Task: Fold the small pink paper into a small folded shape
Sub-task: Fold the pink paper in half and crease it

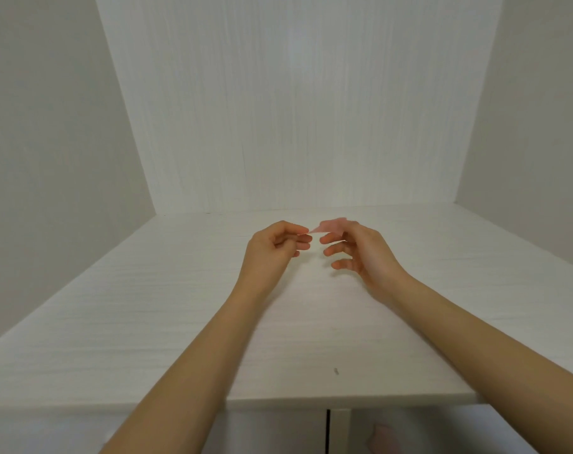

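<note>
Pink paper (330, 226), small and already partly folded to a pointed shape, is held up in the air above the desk (147, 322), a little past the middle of the picture toward twelve o'clock. Its narrow tip points toward nine o'clock and its wider end lies at three o'clock.

The left hand (277, 245) comes in from seven o'clock, and its grip pinches the narrow tip between thumb and forefinger, with the other fingers curled under. The right hand (357, 249) comes in from four o'clock; its grip holds the wider end of the paper at the top of the hand, though exactly which fingertips press it is hard to tell because the paper is blurred. Its lower fingers are loosely bent and spread, touching nothing.

Both hands are near each other, with a small gap between their fingertips. A small dark mark (336, 371) sits on the desk toward six o'clock, near the front edge.
</note>
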